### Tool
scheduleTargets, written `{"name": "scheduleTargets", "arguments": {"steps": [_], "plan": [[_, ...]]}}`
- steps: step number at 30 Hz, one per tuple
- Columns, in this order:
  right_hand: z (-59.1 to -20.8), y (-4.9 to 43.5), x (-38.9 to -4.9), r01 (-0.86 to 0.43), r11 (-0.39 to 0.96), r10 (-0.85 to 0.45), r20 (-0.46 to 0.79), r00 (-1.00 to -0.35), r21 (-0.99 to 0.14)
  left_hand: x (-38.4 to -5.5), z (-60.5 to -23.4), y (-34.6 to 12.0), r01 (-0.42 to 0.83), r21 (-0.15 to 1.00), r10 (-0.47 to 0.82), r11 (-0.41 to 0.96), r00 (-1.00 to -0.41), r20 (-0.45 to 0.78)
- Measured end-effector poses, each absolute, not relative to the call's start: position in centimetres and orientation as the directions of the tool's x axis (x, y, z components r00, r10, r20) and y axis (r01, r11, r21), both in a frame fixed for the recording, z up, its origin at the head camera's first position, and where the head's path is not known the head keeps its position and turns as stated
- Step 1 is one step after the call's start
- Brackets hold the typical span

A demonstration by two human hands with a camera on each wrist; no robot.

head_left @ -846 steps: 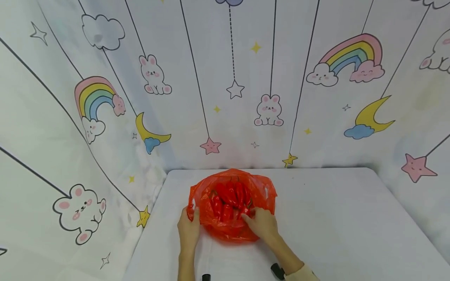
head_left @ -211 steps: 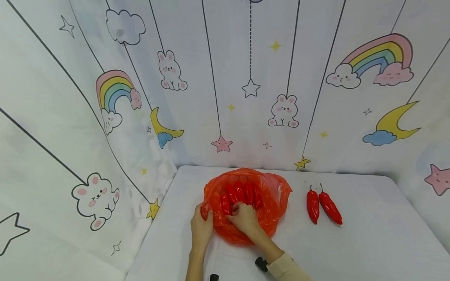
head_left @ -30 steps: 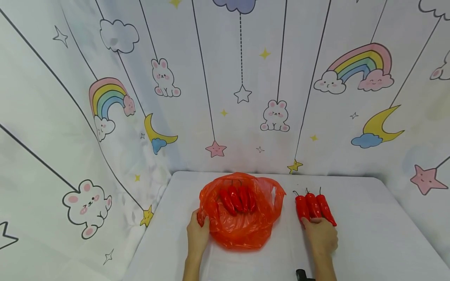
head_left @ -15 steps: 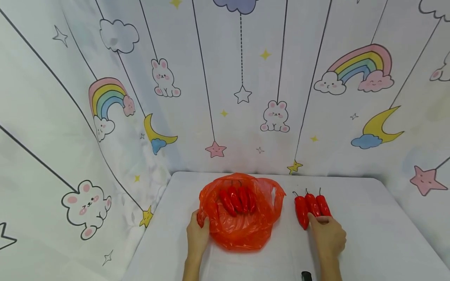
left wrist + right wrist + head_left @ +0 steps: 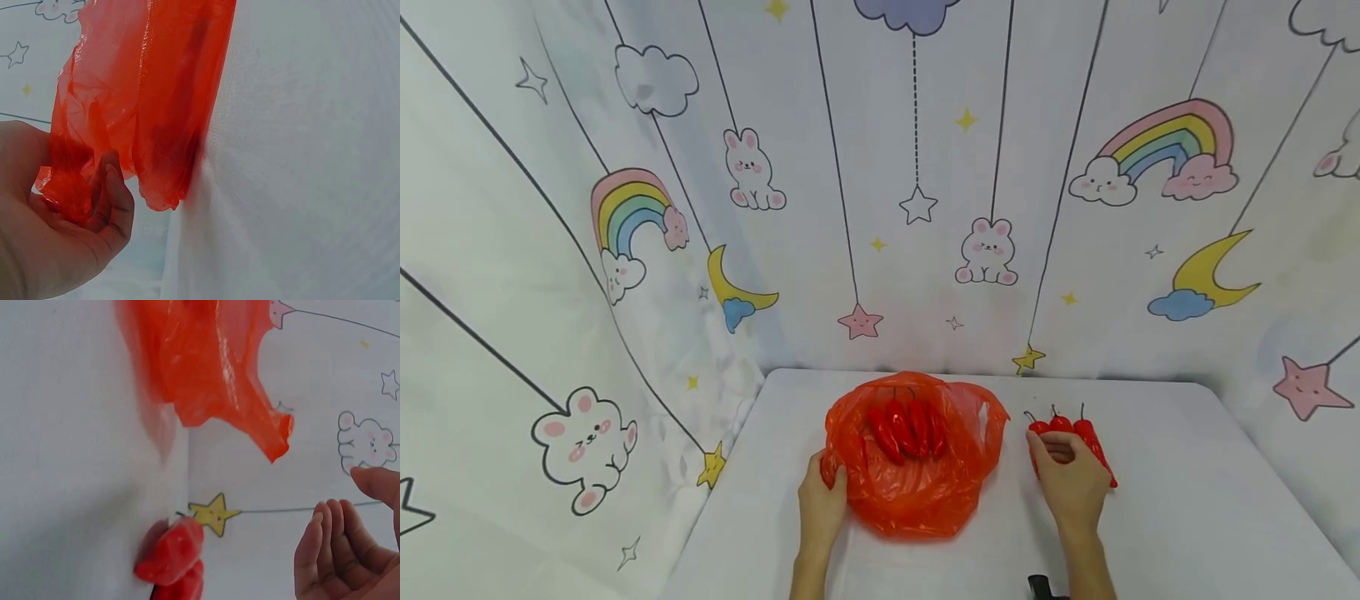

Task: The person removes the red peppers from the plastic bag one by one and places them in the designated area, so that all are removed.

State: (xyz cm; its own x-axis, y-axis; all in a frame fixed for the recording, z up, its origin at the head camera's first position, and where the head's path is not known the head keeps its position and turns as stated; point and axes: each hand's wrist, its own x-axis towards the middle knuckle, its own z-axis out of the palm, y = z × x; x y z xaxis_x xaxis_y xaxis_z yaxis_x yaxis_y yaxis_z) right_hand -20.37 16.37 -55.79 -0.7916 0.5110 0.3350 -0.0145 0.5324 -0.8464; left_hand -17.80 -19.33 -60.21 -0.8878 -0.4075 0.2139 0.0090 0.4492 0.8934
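Note:
A translucent red plastic bag (image 5: pixel 917 504) stands with its mouth wide, several red chili peppers (image 5: pixel 901 427) lying inside. My left hand (image 5: pixel 822 500) pinches the bag's left edge; in the left wrist view the crumpled bag film (image 5: pixel 69 194) sits between thumb and fingers. To the right of the bag, three red chili peppers (image 5: pixel 1097 447) lie side by side on the table, stems toward the back. Over them hovers my right hand (image 5: pixel 1072 482), partly hiding them. Its fingers (image 5: pixel 309 550) are loosely bent and apart from the thumb, with nothing between them.
The white tabletop (image 5: pixel 1180 492) ends at a cartoon-printed backdrop (image 5: pixel 917 283) behind and at the left. A black object (image 5: pixel 1040 587) shows at the right forearm near the bottom edge of the head view.
Since the oldest frame, three peppers have come out of the bag onto the table. Lately my right hand shifted right, then back left and farther over them. The left hand stayed.

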Motion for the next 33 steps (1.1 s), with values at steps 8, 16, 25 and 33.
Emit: {"name": "scheduleTargets", "arguments": {"steps": [8,16,25,33], "plan": [[-54.6,12.3,-20.3,-0.152,0.509,0.346,0.363,-0.865,-0.847,-17.6,-60.2,-19.3,-0.023,0.896,-0.409,0.443,-0.895,0.179],[-54.3,7.5,-20.9,-0.241,0.512,0.157,0.366,-0.917,-0.825,-17.6,-60.1,-19.2,0.005,0.897,-0.409,0.441,-0.889,0.206],[-55.9,3.5,-21.8,-0.314,0.49,0.005,0.362,-0.932,-0.813,-17.5,-60.2,-19.3,0.018,0.901,-0.413,0.432,-0.885,0.215],[-57.2,1.3,-22.3,-0.256,0.54,-0.121,0.228,-0.966,-0.801,-17.5,-60.1,-19.3,0.035,0.903,-0.414,0.428,-0.881,0.23]]}}
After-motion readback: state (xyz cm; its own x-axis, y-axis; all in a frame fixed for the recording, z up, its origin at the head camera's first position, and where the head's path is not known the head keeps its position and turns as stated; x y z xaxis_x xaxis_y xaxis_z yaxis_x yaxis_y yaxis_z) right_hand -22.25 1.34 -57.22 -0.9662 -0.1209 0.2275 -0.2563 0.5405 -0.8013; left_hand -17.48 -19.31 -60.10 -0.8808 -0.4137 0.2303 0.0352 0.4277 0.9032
